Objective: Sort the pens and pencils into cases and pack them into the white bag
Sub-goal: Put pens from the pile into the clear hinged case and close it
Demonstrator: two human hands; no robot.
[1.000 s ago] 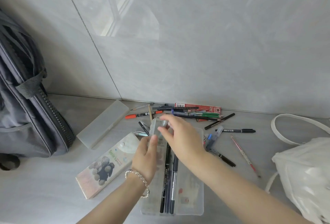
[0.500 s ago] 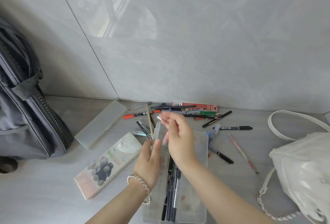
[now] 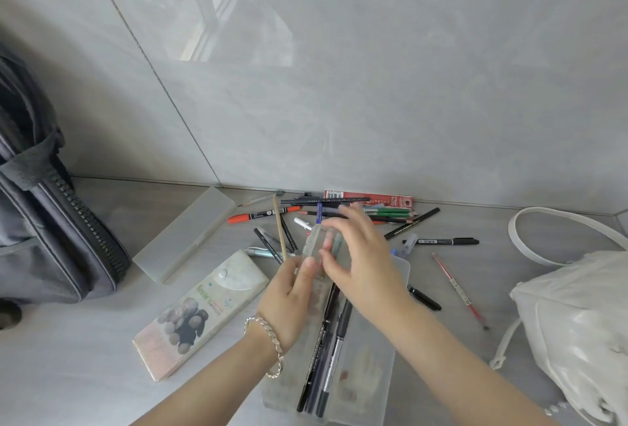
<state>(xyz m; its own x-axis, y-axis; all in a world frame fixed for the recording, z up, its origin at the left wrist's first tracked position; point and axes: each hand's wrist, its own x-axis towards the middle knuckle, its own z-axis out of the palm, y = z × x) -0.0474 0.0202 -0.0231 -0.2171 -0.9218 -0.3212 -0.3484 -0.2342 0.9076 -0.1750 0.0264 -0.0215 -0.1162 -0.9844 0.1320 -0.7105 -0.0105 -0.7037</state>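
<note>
- Left hand (image 3: 289,303): wears a silver bracelet (image 3: 268,344); fingers closed on the near end of a small clear case (image 3: 317,249), held above the counter (image 3: 85,357).
- Small clear case: long axis runs from the person toward the wall, tilted slightly right; far end raised and pointing at the pen pile; pink and green items show faintly through its wall.
- Right hand (image 3: 360,262): thumb and fingers curled around the right side of the same case; image blurred, so the exact contact cannot be told.
- Large clear case (image 3: 367,374): open, lying flat below both hands, long axis toward the wall; several dark pens (image 3: 326,351) lie lengthwise in its left half, parallel to its sides.
- Loose pen pile (image 3: 356,213): by the wall, mostly lying left to right; includes an orange-capped marker (image 3: 261,215), green pencils (image 3: 390,212), a red packet (image 3: 368,199).
- Black marker (image 3: 441,241): right of the pile, lying left to right.
- Red refill (image 3: 458,289): diagonal, tip toward the white bag.
- Frosted case (image 3: 185,233): shut, left of the pile, diagonal.
- Printed case (image 3: 200,313): shut, diagonal, beside the left wrist.
- White bag (image 3: 577,323): far right, strap looped toward the wall.
- Grey backpack (image 3: 44,221): far left.
</note>
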